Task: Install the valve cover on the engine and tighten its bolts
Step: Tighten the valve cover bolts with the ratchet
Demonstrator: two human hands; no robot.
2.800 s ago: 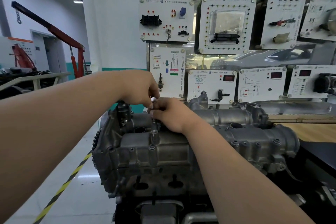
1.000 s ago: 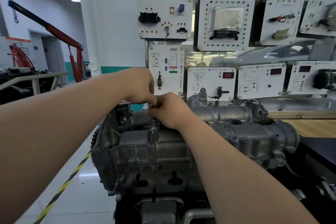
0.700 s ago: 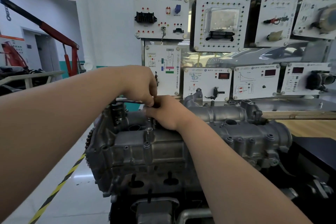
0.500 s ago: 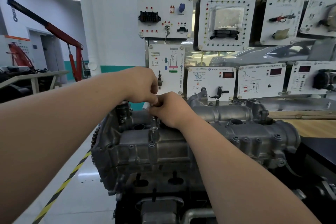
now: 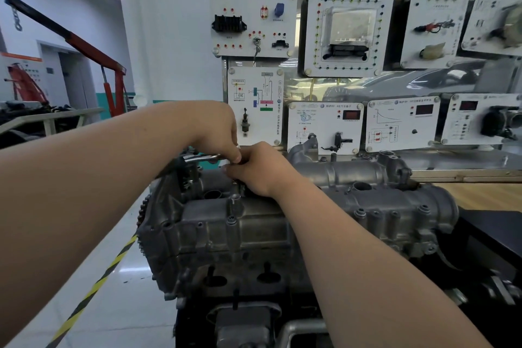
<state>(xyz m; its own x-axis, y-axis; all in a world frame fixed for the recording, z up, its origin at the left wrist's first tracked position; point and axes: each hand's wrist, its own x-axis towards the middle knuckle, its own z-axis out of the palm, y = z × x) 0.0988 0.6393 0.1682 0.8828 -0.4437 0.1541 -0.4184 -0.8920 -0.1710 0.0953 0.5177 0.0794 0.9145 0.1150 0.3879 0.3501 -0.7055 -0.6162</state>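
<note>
at the far left a red steel engine hoist (image 5: 84, 45) stands on the glossy floor, and a yellow-and-black striped floor tape (image 5: 93, 288) runs diagonally toward the lower left corner. the bare left forearm reaches in from the left edge, and the left hand (image 5: 217, 133) hangs over the left end of the engine with its fingers curled down, grasping the end of a slim chrome wrench handle (image 5: 202, 157) that points out to the left, roughly level. just right of it, and touching its fingertips, the right hand (image 5: 260, 169) rests knuckles-up on top of the engine, fingers curled downward over the spot where the wrench head would be; that spot is hidden, so i cannot tell whether this hand grips anything. beneath both hands the grey cast-aluminium valve cover (image 5: 254, 223) sits on top of the dark engine block (image 5: 226, 263) in the middle of the view, running from the toothed sprocket end on the left to a rounded end on the right. small dark flanged bolts (image 5: 231, 219) show in bosses along its near edge. behind the engine a wall of white plastic training panels (image 5: 254, 22) carries connectors, diagrams and red digital displays. at the right, a light wooden bench (image 5: 485, 195) lies behind the cover's far end.
</note>
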